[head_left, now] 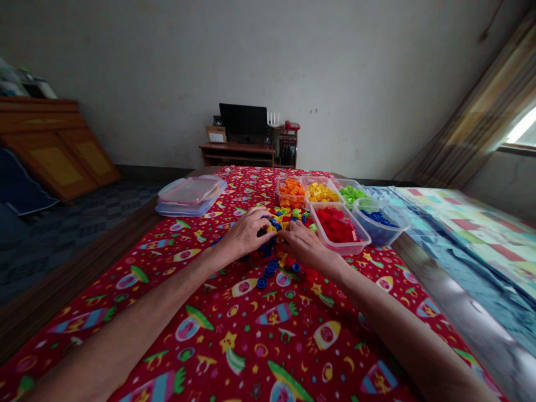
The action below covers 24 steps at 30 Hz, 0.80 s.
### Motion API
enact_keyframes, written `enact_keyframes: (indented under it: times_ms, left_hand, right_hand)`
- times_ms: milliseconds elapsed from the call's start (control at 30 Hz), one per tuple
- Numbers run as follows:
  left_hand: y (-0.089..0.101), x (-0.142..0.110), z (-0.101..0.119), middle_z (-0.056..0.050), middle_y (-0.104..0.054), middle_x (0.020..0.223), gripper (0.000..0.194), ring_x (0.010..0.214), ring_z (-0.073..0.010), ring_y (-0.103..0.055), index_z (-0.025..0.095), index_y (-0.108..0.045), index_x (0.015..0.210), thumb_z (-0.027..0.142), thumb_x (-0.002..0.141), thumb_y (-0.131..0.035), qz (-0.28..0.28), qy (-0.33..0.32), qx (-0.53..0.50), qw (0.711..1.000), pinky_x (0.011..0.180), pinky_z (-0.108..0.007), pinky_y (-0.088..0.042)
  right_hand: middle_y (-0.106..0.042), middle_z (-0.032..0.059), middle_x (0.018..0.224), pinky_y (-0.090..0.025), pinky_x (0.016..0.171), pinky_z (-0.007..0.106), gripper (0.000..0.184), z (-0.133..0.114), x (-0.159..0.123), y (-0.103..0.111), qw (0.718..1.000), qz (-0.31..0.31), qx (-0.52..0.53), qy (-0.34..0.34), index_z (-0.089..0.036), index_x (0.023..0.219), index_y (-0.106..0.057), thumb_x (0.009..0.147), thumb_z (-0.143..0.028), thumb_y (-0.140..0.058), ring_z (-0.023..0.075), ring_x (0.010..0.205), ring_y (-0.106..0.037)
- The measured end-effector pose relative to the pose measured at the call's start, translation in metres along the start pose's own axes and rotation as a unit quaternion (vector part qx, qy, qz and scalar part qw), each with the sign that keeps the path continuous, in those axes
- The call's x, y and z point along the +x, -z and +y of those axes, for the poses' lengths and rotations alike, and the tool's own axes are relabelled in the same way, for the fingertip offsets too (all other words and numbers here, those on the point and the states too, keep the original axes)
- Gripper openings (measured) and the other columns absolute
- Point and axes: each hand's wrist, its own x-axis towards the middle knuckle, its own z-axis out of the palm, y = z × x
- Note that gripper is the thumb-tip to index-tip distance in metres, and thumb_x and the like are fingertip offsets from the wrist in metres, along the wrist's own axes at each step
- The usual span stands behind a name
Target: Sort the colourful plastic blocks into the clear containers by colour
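Note:
A mixed heap of toy building bricks [285,212], in blue, yellow, red and green, lies on the red tablecloth [268,340]. At the heap's left side my left hand [251,230] has its fingers and thumb curled round blue and yellow bricks. My right hand [302,240] reaches in from the right, fingers bent down and closed among the bricks; what lies under its fingertips is mostly hidden. Several round blue pieces [270,269] lie just in front of the hands.
Right of the heap stand clear tubs of sorted bricks: an orange tub [292,192], a yellow tub [321,192], a green tub [352,194], a red tub [340,229] and a round blue bowl [380,222]. Stacked plastic lids [190,196] lie at left. A monitor [243,121] stands beyond.

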Motion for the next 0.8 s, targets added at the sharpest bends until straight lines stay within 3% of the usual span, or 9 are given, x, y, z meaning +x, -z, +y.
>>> enact_keyframes:
  times_ms: [100,267,433,500,667,733,800]
  left_hand:
    - [0.012,0.005,0.001,-0.01,-0.066,0.103,0.021,0.106,-0.0258,-0.056,0.017,-0.063,0.081,0.036,0.084,-0.053,0.02,0.053,-0.045,0.997,0.098,-0.042,-0.043]
    - [0.022,0.004,-0.007,0.0,-0.062,0.077,0.036,0.07,-0.0157,-0.059,0.018,-0.058,0.085,0.05,0.088,-0.042,0.022,0.197,-0.188,0.962,0.064,-0.026,-0.048]
    - [0.011,0.003,-0.019,-0.002,-0.066,0.083,0.039,0.072,-0.0167,-0.062,0.018,-0.059,0.096,0.053,0.08,-0.057,0.024,0.202,-0.247,0.947,0.064,-0.027,-0.05]
    - [0.01,0.004,-0.015,-0.004,-0.068,0.084,0.042,0.074,-0.0181,-0.064,0.017,-0.062,0.095,0.055,0.077,-0.06,0.012,0.203,-0.263,0.943,0.066,-0.029,-0.052]
    - [0.015,0.008,0.004,-0.006,-0.072,0.093,0.042,0.083,-0.0208,-0.066,0.017,-0.068,0.094,0.055,0.075,-0.064,-0.019,0.199,-0.264,0.944,0.074,-0.032,-0.052]
    - [0.015,0.008,0.009,-0.005,-0.072,0.091,0.04,0.082,-0.0199,-0.066,0.018,-0.069,0.093,0.054,0.077,-0.062,-0.032,0.186,-0.254,0.949,0.075,-0.031,-0.052]
    - [0.014,0.007,0.01,-0.004,-0.072,0.086,0.039,0.077,-0.0182,-0.066,0.018,-0.069,0.092,0.054,0.079,-0.06,-0.037,0.177,-0.252,0.951,0.071,-0.029,-0.052]
  right_hand:
    - [-0.054,0.0088,0.09,-0.035,0.066,0.028,0.017,0.004,-0.001,-0.001,1.0,0.009,0.005,0.004,-0.019,0.097,-0.063,0.093,-0.023,-0.047,0.0185,0.082,-0.046]
    - [-0.052,0.0097,0.093,-0.035,0.065,0.028,0.014,0.005,-0.002,0.006,1.0,0.026,0.011,-0.013,-0.019,0.091,-0.062,0.091,-0.027,-0.051,0.0196,0.084,-0.045]
    - [-0.058,0.0084,0.094,-0.04,0.074,0.029,0.006,0.008,0.001,0.014,0.984,0.099,0.147,0.027,-0.016,0.088,-0.06,0.085,-0.016,-0.055,0.0179,0.089,-0.05]
    - [-0.061,0.0055,0.088,-0.041,0.073,0.027,0.005,0.011,0.006,0.013,0.962,0.125,0.241,-0.009,-0.016,0.086,-0.059,0.082,-0.016,-0.057,0.0153,0.082,-0.053]
    - [-0.064,-0.0011,0.073,-0.038,0.057,0.021,0.01,0.009,0.016,0.007,0.896,0.115,0.412,-0.118,-0.017,0.083,-0.054,0.076,-0.02,-0.06,0.0116,0.064,-0.057]
    - [-0.065,-0.0019,0.072,-0.038,0.056,0.021,0.013,0.003,0.015,0.01,0.891,0.114,0.418,-0.134,-0.018,0.089,-0.053,0.077,-0.017,-0.056,0.0112,0.062,-0.058]
    - [-0.067,-0.0019,0.072,-0.038,0.056,0.02,0.017,-0.003,0.013,0.016,0.904,0.101,0.391,-0.141,-0.018,0.094,-0.052,0.078,-0.013,-0.052,0.0108,0.061,-0.058]
